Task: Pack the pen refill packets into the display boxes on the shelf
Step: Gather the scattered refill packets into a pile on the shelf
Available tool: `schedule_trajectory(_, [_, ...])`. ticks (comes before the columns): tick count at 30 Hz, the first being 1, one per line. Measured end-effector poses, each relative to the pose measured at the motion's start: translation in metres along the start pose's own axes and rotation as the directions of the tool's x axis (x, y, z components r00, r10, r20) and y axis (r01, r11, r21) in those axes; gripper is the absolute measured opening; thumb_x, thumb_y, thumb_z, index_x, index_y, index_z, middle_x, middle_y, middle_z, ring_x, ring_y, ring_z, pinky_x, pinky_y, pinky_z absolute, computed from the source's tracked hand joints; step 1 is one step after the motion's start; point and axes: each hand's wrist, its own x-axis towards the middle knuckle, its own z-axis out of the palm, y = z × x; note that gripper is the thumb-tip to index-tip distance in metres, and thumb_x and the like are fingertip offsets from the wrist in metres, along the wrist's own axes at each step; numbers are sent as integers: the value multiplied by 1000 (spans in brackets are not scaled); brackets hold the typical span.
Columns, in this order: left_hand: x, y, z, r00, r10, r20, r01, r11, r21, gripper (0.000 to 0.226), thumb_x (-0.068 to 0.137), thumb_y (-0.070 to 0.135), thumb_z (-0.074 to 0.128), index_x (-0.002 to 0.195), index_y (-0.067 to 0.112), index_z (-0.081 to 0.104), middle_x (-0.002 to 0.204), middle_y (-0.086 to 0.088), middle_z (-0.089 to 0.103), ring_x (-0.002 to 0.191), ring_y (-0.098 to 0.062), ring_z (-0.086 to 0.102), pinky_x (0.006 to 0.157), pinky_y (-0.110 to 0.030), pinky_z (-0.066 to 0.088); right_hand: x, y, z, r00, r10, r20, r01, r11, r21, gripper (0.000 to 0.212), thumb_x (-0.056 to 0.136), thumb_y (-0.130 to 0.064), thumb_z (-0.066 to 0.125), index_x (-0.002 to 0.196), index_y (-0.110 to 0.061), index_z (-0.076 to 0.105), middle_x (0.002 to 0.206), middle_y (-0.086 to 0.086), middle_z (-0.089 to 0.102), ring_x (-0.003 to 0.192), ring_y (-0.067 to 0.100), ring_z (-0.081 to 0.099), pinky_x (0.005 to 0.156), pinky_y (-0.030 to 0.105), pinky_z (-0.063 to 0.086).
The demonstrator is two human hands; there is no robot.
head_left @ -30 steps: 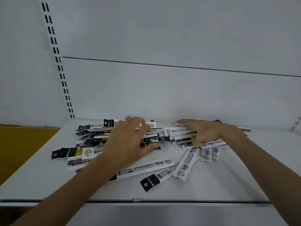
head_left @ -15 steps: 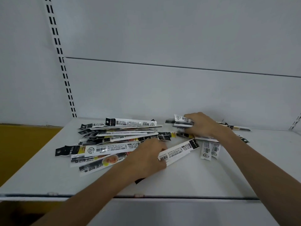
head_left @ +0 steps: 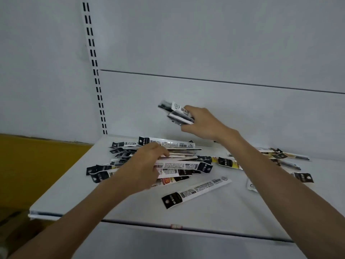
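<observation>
Your right hand (head_left: 203,124) has its grip clamped on a small bundle of refill packets (head_left: 177,114), thumb on one side and fingers curled round the other, and it holds them in the air, clear of the shelf (head_left: 205,217) and in front of the white back panel (head_left: 224,43). The bundle sticks out to the left of that grip, tilted, with its dark ends farthest from your palm. Below and to the left of that grip, your left hand (head_left: 143,165) rests on the main pile of packets (head_left: 168,146) with its fingers bent over the top ones. You cannot tell from here whether that grip has closed on any packet or only presses down. Just right of the left grip and nearer to you, a lone packet (head_left: 196,190) lies flat on the shelf, apart from the pile. Under your right forearm and beyond it to the right, more scattered packets (head_left: 285,157) lie on the shelf. A slotted upright (head_left: 95,71) runs up the wall, left of both grips.
</observation>
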Motion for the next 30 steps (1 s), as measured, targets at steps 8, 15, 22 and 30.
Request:
schedule_trajectory(8, [-23, 5, 29, 973, 203, -114, -169, 953, 250, 49, 78, 62, 46, 98, 20, 61, 95, 0, 55, 91, -14, 46, 75, -25, 36, 29, -39, 93, 937, 35, 347, 72, 954, -291, 78, 84, -65, 47, 139, -13, 31, 138, 13, 42, 127, 30, 32, 102, 46, 29])
schedule_trajectory(15, [-8, 5, 39, 951, 306, -32, -298, 941, 159, 42, 71, 64, 47, 84, 29, 66, 85, 8, 55, 82, -4, 37, 68, -22, 36, -19, 16, 10, 993, 76, -91, -71, 996, 51, 58, 82, -55, 58, 130, -23, 51, 132, -6, 53, 123, 12, 45, 102, 33, 34])
schedule_trajectory(22, [-3, -28, 24, 944, 330, 25, -330, 944, 6, 24, 70, 40, 58, 93, 37, 64, 108, 14, 55, 103, 0, 44, 86, -14, 36, -101, 148, -18, 856, 512, 74, -483, 841, -242, 69, 83, -66, 43, 138, -25, 41, 148, -2, 36, 136, 19, 32, 112, 42, 26])
schedule_trajectory(30, [5, -12, 24, 942, 336, 8, -335, 939, 70, 29, 64, 33, 47, 88, 31, 63, 108, 8, 58, 99, -5, 43, 82, -27, 40, -107, 134, 7, 962, 263, -76, -257, 771, -583, 57, 92, -58, 30, 116, -14, 56, 113, 5, 57, 113, 22, 48, 91, 38, 37])
